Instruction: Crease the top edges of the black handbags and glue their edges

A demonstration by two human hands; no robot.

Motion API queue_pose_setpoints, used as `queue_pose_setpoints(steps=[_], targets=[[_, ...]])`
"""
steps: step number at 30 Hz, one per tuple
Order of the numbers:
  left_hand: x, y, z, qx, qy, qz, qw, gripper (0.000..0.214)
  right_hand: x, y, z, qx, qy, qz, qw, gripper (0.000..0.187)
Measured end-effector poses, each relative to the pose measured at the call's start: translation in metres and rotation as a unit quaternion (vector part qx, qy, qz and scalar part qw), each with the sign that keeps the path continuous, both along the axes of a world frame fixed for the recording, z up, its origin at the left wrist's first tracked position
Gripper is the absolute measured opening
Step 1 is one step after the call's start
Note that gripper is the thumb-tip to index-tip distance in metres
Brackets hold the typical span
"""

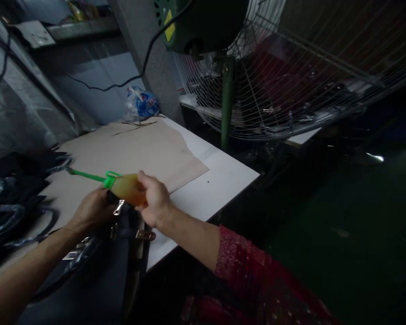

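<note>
My right hand (155,198) is closed around a yellowish squeeze bottle (126,188) with a green cap and a long green nozzle that points left. Just below the nozzle, my left hand (94,207) is closed at the upper edge of a dark bag (104,271); its fingertips are hidden behind the bottle and black material. A metal clasp (119,207) hangs close under the bottle. On the bag's right side is another metal fitting (145,235). Part of the bag reaches past the near edge of the table.
A brown sheet (149,149) covers much of the white table (223,180). More dark bags with wrapped handles (6,216) lie at left. A large fan (226,104) stands behind the table's right side. A blue-and-clear plastic bag (142,104) sits by the pillar.
</note>
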State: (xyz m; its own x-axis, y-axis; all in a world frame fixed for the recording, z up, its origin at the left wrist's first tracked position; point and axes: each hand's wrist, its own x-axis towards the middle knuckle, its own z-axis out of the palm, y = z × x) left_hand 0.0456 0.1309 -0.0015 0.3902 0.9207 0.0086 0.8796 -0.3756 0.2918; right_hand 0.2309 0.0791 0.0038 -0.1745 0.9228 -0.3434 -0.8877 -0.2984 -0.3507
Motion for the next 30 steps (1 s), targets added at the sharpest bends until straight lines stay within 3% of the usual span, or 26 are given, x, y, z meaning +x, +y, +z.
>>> queue_pose_setpoints(steps=[3, 5, 9, 15, 18, 22, 27, 30], targets=[[0.020, -0.006, 0.008, -0.018, 0.014, 0.024, 0.999, 0.024, 0.040, -0.007, -0.008, 0.051, -0.052, 0.028, 0.997, 0.021], [0.025, -0.005, 0.009, -0.068, 0.023, 0.045, 0.996, 0.021, 0.069, -0.010, -0.013, 0.087, -0.089, 0.013, 0.992, 0.026], [0.024, -0.002, 0.004, -0.135, 0.025, 0.011, 0.990, 0.015, 0.118, -0.012, -0.022, 0.131, -0.250, -0.041, 0.958, 0.029], [0.033, -0.006, -0.001, -0.169, 0.009, 0.002, 0.986, 0.015, 0.139, -0.028, -0.036, 0.160, -0.415, -0.069, 0.893, 0.038], [0.034, -0.006, -0.002, -0.185, -0.014, -0.004, 0.983, 0.013, 0.138, -0.032, -0.045, 0.161, -0.536, -0.074, 0.825, 0.040], [0.030, -0.001, -0.009, -0.251, -0.089, 0.023, 0.964, 0.012, 0.135, -0.028, -0.055, 0.235, -0.678, -0.098, 0.690, 0.033], [0.024, 0.005, -0.024, -0.347, -0.191, 0.061, 0.916, 0.020, 0.127, -0.017, -0.055, 0.416, -0.703, -0.141, 0.559, 0.015], [0.025, 0.007, -0.025, -0.352, -0.198, 0.063, 0.913, 0.023, 0.122, -0.010, -0.052, 0.473, -0.697, -0.158, 0.516, 0.009]])
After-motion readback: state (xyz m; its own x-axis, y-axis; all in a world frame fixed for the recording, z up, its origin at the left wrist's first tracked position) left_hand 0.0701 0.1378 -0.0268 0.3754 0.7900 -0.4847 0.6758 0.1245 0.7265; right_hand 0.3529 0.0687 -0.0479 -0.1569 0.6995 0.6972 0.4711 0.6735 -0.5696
